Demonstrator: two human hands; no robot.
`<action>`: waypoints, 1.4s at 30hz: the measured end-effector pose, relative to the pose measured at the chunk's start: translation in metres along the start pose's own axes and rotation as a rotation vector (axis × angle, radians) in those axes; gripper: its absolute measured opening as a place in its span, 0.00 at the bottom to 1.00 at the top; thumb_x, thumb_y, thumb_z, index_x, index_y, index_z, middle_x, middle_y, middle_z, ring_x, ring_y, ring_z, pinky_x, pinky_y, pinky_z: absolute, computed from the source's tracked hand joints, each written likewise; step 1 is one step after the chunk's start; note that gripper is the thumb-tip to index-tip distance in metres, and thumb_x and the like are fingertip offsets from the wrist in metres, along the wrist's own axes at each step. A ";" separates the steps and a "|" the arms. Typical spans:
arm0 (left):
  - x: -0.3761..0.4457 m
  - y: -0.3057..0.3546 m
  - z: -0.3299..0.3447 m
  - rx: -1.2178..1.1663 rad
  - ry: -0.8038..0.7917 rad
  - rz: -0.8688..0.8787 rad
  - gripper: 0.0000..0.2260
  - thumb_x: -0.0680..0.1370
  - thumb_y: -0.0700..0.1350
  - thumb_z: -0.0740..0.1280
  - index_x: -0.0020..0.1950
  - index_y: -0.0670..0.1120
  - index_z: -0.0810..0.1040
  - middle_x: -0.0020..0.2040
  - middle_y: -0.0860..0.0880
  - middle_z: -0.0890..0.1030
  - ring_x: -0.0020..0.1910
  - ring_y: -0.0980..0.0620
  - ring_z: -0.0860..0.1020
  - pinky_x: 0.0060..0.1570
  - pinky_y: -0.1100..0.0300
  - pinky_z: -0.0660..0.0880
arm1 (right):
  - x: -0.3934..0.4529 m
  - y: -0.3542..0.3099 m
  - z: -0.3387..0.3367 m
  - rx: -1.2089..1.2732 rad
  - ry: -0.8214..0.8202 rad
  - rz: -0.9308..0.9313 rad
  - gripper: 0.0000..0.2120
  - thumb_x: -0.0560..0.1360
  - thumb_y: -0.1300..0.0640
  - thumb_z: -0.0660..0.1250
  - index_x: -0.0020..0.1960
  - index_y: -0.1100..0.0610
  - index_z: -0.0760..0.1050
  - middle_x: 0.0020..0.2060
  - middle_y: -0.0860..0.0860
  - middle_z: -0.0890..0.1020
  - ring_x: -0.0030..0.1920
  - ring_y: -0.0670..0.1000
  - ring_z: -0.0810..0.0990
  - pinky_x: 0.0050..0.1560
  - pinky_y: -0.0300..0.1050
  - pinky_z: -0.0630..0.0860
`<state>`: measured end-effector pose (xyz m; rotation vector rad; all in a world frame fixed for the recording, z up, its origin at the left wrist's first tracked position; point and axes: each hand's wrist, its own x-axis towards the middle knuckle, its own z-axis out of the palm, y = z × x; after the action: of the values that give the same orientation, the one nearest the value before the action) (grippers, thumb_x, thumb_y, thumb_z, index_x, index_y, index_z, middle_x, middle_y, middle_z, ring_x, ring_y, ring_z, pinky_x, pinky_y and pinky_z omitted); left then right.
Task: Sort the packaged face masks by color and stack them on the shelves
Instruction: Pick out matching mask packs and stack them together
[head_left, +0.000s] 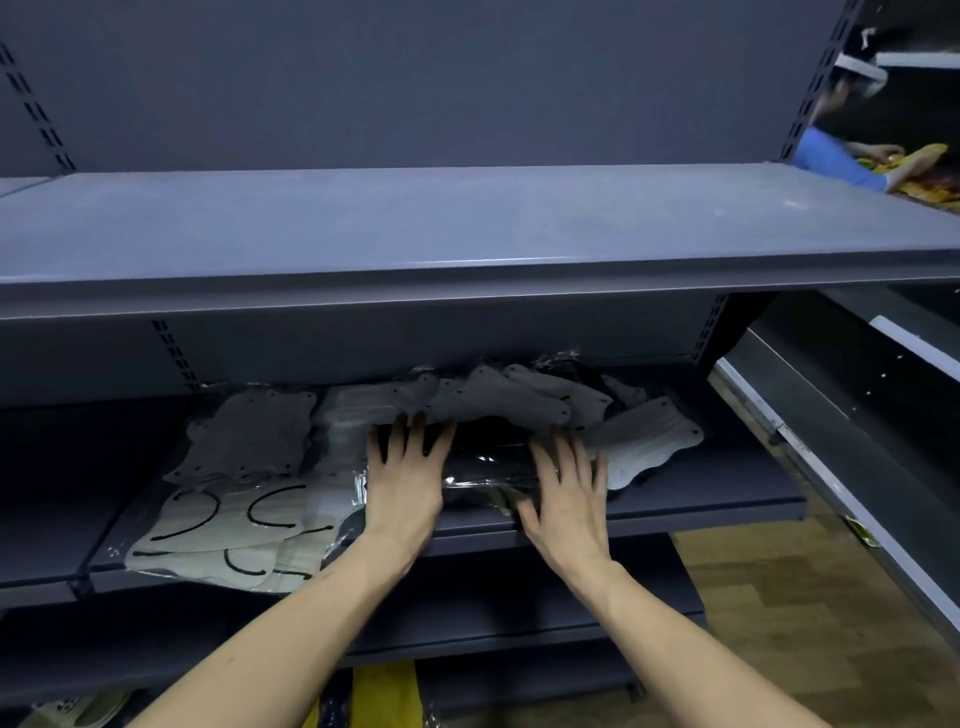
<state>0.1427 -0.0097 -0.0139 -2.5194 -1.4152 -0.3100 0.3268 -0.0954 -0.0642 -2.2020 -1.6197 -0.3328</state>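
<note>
A pile of black packaged masks (485, 457) lies in shiny wrappers on the middle shelf (701, 506). My left hand (405, 480) rests flat on the pile's left side with fingers spread. My right hand (569, 499) rests flat on its right side, fingers straight. Grey packaged masks (249, 436) are stacked to the left, and several more grey ones (519, 397) lie loose behind and to the right of the black pile. Pale masks with black ear loops (218, 525) sit at the shelf's front left.
The upper shelf (467, 223) is bare and overhangs the middle one. A lower shelf (519, 623) sits below. A yellow package (384, 696) lies near the floor. At the top right a person in a blue sleeve (836, 161) handles yellow goods at another shelving unit (841, 415).
</note>
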 end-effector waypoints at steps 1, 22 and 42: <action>0.004 0.004 -0.002 0.005 0.006 -0.009 0.35 0.62 0.33 0.71 0.70 0.48 0.76 0.65 0.36 0.76 0.64 0.33 0.74 0.65 0.33 0.67 | 0.002 0.007 -0.004 -0.008 0.004 0.003 0.32 0.71 0.45 0.69 0.73 0.53 0.68 0.72 0.56 0.70 0.74 0.59 0.63 0.74 0.67 0.57; -0.014 -0.005 -0.012 0.020 0.007 -0.172 0.32 0.70 0.37 0.50 0.72 0.49 0.74 0.64 0.38 0.78 0.64 0.34 0.74 0.64 0.36 0.68 | 0.015 0.004 0.005 0.124 -0.247 -0.089 0.23 0.83 0.53 0.51 0.76 0.57 0.64 0.72 0.55 0.71 0.74 0.59 0.65 0.77 0.59 0.55; -0.008 0.004 -0.002 -0.163 -0.037 -0.065 0.37 0.59 0.39 0.77 0.69 0.48 0.76 0.63 0.39 0.78 0.62 0.34 0.75 0.65 0.35 0.67 | -0.001 -0.009 -0.016 0.257 -0.305 -0.243 0.16 0.77 0.39 0.61 0.54 0.49 0.77 0.52 0.48 0.82 0.55 0.54 0.77 0.57 0.46 0.72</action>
<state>0.1419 -0.0183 -0.0148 -2.6235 -1.5468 -0.4087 0.3188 -0.1006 -0.0490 -1.9356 -1.9720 0.1513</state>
